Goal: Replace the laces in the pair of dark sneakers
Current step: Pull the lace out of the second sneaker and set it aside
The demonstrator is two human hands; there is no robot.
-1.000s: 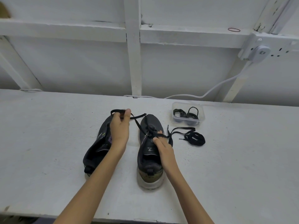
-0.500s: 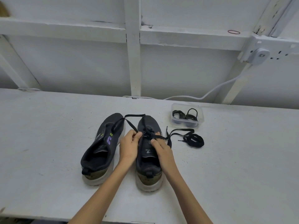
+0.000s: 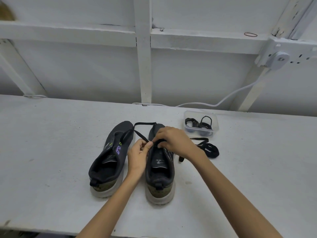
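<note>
The right sneaker [image 3: 160, 170] and left sneaker [image 3: 109, 158] stand side by side mid-surface [image 3: 51, 152], heels toward its near edge. My left hand [image 3: 139, 155] pinches the black lace [image 3: 137, 133] just beside the right sneaker's eyelets. The slack loops over the left sneaker's toe. My right hand [image 3: 173, 140] is curled over the eyelet rows, fingertips gripping the same lace there. To thread well, I judge I should hold the lace flat, feed its tip squarely through the next eyelet, and draw the slack evenly so it doesn't snag. A spare lace [image 3: 210, 150] lies coiled further toward the right edge, near a clear box [image 3: 215, 126].
</note>
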